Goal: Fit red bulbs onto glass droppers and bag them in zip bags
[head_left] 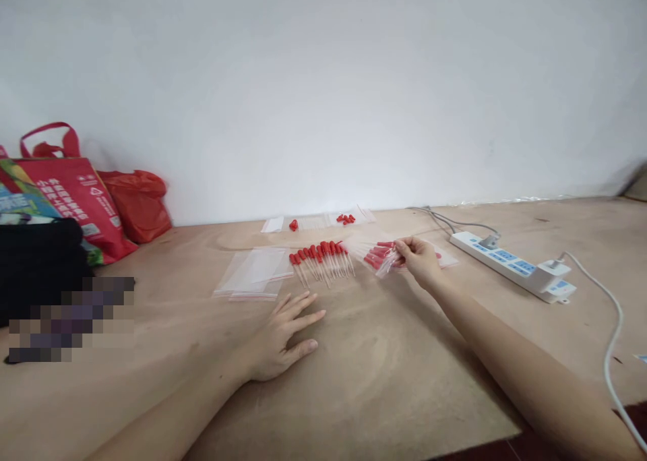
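My right hand (420,264) pinches the edge of a clear zip bag (388,267) with several red-topped droppers inside. Parts of other clear plastic and red tops show around that hand. My left hand (284,336) rests on the tabletop with its fingers spread, holding nothing. Just beyond its fingertips lies a row of red-topped droppers (323,253), their pale tubes pointing toward me. Left of the row, several flat clear zip bags (251,274) overlap one another.
Near the wall lie a bag with loose red rubber tops (346,219) and a bunch of clear tubes (313,223). A white power strip (510,262) with a plugged-in adapter and cable (617,319) is on the right. A red shopping bag (75,198) and black cloth (43,262) sit left.
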The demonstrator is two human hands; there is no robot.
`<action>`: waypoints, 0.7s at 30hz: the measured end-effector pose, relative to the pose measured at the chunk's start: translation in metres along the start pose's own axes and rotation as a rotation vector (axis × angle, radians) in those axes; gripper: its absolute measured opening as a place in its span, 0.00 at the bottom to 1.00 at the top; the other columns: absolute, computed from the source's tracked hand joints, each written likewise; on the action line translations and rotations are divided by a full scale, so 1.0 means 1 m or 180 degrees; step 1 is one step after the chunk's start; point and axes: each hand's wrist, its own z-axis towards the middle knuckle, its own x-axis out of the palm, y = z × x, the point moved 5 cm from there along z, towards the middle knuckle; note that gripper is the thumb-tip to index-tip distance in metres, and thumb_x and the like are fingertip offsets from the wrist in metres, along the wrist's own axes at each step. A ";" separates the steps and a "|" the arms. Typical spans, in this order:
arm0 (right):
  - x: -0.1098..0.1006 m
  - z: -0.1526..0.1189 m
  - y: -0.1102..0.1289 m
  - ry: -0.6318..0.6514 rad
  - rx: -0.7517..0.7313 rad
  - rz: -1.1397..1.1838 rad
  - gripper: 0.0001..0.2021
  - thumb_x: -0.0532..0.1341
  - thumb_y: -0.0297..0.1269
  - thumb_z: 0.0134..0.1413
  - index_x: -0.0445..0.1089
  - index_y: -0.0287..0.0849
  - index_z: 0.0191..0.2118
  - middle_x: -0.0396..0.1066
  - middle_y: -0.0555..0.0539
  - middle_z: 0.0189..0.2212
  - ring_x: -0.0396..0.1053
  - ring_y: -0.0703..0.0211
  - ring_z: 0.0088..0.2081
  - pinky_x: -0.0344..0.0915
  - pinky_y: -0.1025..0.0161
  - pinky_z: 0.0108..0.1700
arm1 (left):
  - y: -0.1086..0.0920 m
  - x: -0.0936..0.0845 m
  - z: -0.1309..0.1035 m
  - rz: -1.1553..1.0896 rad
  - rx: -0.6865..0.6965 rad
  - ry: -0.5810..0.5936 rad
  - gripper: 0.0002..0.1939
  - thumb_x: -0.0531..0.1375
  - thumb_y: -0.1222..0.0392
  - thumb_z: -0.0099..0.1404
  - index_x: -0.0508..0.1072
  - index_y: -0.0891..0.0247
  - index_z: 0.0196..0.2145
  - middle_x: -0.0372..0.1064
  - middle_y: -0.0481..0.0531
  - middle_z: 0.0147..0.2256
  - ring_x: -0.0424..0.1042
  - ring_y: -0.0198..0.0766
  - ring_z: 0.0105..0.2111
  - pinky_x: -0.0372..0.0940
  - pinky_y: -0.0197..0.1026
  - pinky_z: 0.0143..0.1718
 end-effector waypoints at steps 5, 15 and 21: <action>-0.014 0.012 -0.034 -0.0435 0.0331 -0.0410 0.06 0.55 0.37 0.47 0.63 0.40 0.31 0.68 0.46 0.21 0.68 0.58 0.22 0.65 0.61 0.24 | 0.000 0.001 -0.001 0.0019 -0.0031 -0.0090 0.22 0.50 0.49 0.62 0.57 0.51 0.54 0.43 0.51 0.60 0.41 0.48 0.59 0.37 0.60 0.56; -0.020 -0.002 -0.006 -0.1151 -0.0867 -0.2093 0.16 0.54 0.34 0.42 0.62 0.38 0.41 0.59 0.39 0.40 0.62 0.52 0.40 0.60 0.55 0.40 | 0.055 -0.022 -0.004 0.0788 -0.1295 -0.0775 0.25 0.48 0.49 0.62 0.57 0.60 0.55 0.48 0.59 0.58 0.43 0.48 0.58 0.40 0.59 0.55; 0.021 -0.035 0.011 -0.0377 -0.1530 -0.2355 0.14 0.52 0.34 0.47 0.62 0.40 0.42 0.57 0.40 0.41 0.63 0.57 0.33 0.62 0.60 0.34 | 0.082 -0.024 -0.011 0.0789 -0.1802 -0.0367 0.27 0.44 0.48 0.63 0.59 0.65 0.54 0.50 0.62 0.57 0.47 0.50 0.57 0.45 0.58 0.53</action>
